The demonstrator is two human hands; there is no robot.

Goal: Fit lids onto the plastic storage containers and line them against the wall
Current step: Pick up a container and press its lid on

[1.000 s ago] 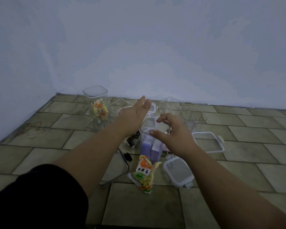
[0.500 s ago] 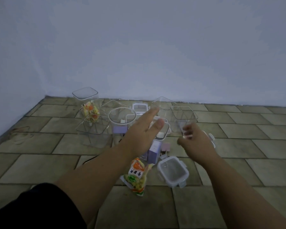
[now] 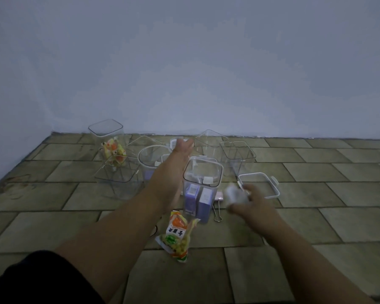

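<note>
Several clear plastic containers stand without lids on the tiled floor near the wall. A tall one [image 3: 203,172] in the middle holds purple boxes. My left hand [image 3: 180,154] stretches flat and open past its left side, fingertips near a small white-rimmed lid [image 3: 174,141] at the back. My right hand [image 3: 251,201] is low on the right, closed on a small clip lid [image 3: 234,195] that is blurred by motion. A larger square lid [image 3: 274,190] lies on the floor just behind that hand.
A tall container with orange snacks [image 3: 105,130] stands at the back left, a square one [image 3: 116,175] and a round one [image 3: 150,155] in front of it. Two more [image 3: 210,139] [image 3: 238,152] stand back right. A snack packet [image 3: 178,235] and binder clip [image 3: 217,213] lie near me.
My right hand dropped toward me and took the small clip lid off the floor. My left hand reached farther forward, past the tall container toward the back.
</note>
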